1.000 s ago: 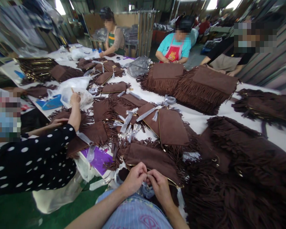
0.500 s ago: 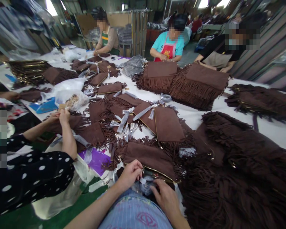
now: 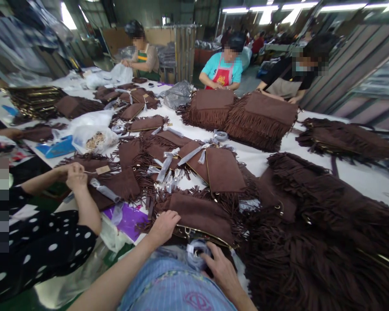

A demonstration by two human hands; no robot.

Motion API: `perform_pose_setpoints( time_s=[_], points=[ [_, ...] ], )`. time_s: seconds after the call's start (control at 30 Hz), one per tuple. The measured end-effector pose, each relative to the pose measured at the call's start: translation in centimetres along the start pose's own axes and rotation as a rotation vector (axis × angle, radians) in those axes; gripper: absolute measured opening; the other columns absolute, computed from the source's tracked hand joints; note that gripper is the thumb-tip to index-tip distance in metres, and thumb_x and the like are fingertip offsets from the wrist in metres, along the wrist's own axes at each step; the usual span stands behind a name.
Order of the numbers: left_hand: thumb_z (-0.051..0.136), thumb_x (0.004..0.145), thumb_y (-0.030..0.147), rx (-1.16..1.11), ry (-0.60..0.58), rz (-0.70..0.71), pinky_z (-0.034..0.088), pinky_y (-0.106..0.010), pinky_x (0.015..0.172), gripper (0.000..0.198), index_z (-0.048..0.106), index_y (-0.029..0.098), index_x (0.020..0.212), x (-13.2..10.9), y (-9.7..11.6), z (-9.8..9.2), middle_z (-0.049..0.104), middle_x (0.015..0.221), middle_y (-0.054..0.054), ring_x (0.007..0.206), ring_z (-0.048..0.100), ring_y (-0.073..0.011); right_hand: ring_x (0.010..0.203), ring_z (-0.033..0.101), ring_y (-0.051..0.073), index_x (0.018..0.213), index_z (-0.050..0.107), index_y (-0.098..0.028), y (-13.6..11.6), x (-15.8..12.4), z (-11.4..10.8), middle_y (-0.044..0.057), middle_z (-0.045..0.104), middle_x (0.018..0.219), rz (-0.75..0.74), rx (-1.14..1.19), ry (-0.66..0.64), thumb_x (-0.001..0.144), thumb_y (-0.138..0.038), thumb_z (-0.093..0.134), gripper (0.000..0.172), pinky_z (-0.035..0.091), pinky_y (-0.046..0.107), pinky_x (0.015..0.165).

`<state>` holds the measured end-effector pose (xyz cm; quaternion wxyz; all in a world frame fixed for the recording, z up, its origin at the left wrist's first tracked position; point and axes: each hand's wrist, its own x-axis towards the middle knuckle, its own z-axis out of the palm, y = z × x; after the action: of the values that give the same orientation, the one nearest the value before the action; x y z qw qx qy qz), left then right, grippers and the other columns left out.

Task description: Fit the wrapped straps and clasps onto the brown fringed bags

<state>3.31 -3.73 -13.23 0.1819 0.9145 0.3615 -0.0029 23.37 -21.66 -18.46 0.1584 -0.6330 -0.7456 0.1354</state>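
Note:
A brown suede fringed bag (image 3: 201, 214) with a gold frame edge lies at the table's near edge in front of me. My left hand (image 3: 164, 225) rests on its near left corner, fingers curled over the edge. My right hand (image 3: 221, 268) is lower, by my lap, its fingers bent round a grey translucent ribbon roll (image 3: 196, 250). Part of the right hand's fingers is hidden by the ribbon and my striped clothing.
Many more brown fringed bags cover the white table (image 3: 353, 175), with a dark heap (image 3: 324, 242) at my right. A person in a dotted sleeve (image 3: 45, 250) works at my left, holding a tag (image 3: 103, 169). Three other people stand at the far side.
My hands have come apart: the left moved up onto the bag's corner, the right dropped toward my lap with the ribbon. The neighbour's hands lowered from the plastic bag to a tag.

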Motion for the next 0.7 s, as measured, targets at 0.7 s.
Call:
perform_pose_setpoints(
  time_s=[0.7],
  points=[
    [0.044, 0.072, -0.001, -0.1, -0.014, 0.095, 0.037, -0.043, 0.1, 0.057, 0.053, 0.018, 0.126, -1.2, 4.0, -2.0, 0.054, 0.131, -0.012, 0.118, 0.046, -0.027, 0.1, 0.063, 0.023, 0.116, 0.061, -0.02, 5.8, -0.8, -4.1, 0.011, 0.066, 0.115, 0.327, -0.237, 0.238, 0.079, 0.002, 0.035, 0.05, 0.051, 0.032, 0.081]
  ],
)
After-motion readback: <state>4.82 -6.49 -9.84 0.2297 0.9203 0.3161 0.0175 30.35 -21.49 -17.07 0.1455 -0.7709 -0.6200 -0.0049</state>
